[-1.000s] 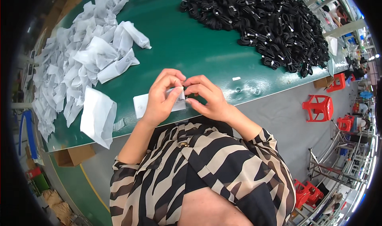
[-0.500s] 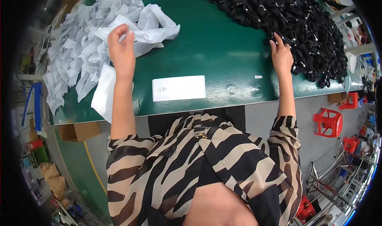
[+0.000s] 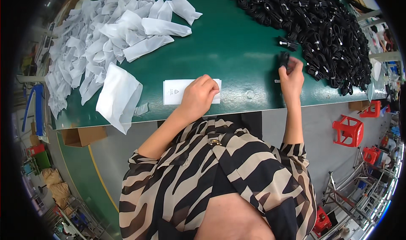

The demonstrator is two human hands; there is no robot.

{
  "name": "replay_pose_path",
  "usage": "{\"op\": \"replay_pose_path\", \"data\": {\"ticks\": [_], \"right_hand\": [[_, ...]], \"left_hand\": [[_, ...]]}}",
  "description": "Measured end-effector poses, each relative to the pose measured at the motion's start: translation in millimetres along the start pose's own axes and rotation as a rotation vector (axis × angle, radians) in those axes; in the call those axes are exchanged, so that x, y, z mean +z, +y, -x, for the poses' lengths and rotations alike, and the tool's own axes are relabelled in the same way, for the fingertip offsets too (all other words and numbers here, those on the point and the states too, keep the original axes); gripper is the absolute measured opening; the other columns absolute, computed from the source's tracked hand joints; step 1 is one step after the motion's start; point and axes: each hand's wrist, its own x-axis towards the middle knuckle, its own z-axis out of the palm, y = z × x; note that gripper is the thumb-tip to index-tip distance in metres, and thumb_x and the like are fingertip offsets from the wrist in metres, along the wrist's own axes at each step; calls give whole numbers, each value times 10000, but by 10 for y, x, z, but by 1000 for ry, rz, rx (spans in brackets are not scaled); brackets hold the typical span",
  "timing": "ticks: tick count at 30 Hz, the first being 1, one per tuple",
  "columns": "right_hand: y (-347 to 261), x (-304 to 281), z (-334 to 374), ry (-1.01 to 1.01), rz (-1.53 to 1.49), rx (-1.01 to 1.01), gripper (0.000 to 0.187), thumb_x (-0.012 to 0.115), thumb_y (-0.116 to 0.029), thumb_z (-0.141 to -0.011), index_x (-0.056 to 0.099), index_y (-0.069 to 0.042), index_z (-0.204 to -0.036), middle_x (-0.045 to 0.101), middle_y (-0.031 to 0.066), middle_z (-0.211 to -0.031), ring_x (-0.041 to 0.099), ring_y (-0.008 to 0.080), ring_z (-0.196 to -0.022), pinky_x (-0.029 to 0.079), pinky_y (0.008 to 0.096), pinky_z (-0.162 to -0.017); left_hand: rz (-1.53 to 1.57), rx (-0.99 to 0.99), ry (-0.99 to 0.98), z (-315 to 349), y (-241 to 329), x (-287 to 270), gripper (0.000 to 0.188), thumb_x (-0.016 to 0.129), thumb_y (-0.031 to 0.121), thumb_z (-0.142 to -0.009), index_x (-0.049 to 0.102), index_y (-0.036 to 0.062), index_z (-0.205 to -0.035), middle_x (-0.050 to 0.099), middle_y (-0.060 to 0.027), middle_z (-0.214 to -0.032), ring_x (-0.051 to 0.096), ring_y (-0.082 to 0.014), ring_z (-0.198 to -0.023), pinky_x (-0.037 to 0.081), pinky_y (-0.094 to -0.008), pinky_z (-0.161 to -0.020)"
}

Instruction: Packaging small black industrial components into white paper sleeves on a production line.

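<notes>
My left hand [image 3: 199, 95] is closed at the right end of a small stack of flat white bags [image 3: 171, 93] near the table's front edge, its fingertips pinching the top one's edge. My right hand [image 3: 292, 79] holds a coiled black cable [image 3: 284, 60] just off the big heap, its fingers closed round it and partly blurred. Another coiled cable [image 3: 287, 43] lies apart, a little farther back. The heap of black coiled cables [image 3: 334, 41] fills the right back of the table.
A heap of filled white translucent bags [image 3: 93, 41] covers the left back. A loose stack of white bags [image 3: 118, 96] overhangs the front left edge of the green table [image 3: 237, 62]. A cardboard box [image 3: 84, 136] sits below; red stools [image 3: 349, 131] stand at right.
My left hand has left the filled bag on the left heap and come right to the flat stack. My right hand has drawn a coiled cable off the heap toward me.
</notes>
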Motion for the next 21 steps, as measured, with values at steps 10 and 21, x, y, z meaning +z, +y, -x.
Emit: {"op": "replay_pose_path", "data": {"ticks": [10,21], "right_hand": [[-643,55,724,-792,-698,146,443,420,2,-889,551,5,-1313,664,65,-1151,602,85,-905,464,222,-741],[-703,61,742,-909,-578,87,304,570,6,-891,683,-19,-1172,645,82,-1057,602,143,-919,483,279,-806]], "left_hand": [[272,-255,-3,-18,57,-76,49,656,-20,-881,616,-7,-905,608,-59,-855,529,-128,-701,449,-262,-648],[240,99,34,-24,111,-82,89,664,-41,-834,613,7,-889,629,-89,-944,576,-231,-825,479,-321,-737]]}}
